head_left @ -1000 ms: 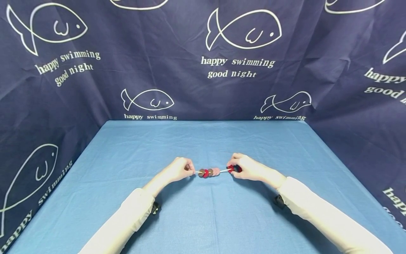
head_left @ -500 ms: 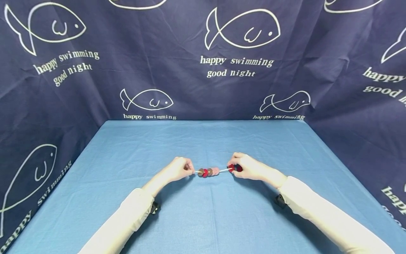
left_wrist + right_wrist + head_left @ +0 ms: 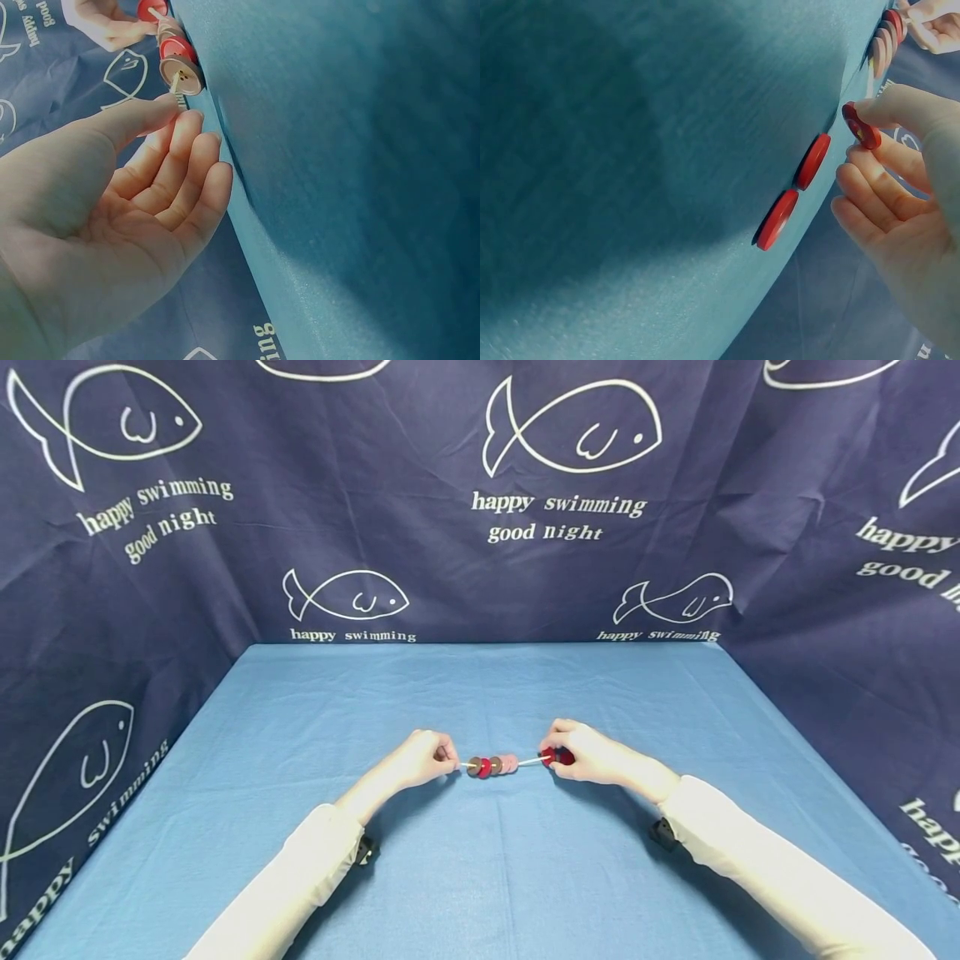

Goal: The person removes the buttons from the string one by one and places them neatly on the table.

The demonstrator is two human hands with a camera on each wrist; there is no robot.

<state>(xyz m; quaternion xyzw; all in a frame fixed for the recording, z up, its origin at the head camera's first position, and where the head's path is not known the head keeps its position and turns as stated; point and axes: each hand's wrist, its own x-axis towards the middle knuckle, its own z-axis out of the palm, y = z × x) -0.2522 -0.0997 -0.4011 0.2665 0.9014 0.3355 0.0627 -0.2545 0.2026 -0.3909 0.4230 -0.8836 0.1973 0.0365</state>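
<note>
My left hand pinches one end of a thin pale stick between thumb and forefinger. Several round buttons are threaded on it: brown, red and pale pink, bunched close together near the left hand. At the stick's other end, my right hand pinches a red button by its edge. The pale tip shows at this button's holes in the right wrist view. A bare stretch of stick lies between it and the pink ones.
Two more red buttons, one nearer the right hand and one farther, lie on the blue tablecloth. A dark blue curtain with white fish prints stands behind and at both sides.
The right hand has shifted slightly to the right with its red button, so the gap to the pink buttons is a little wider. The left hand has hardly moved.
</note>
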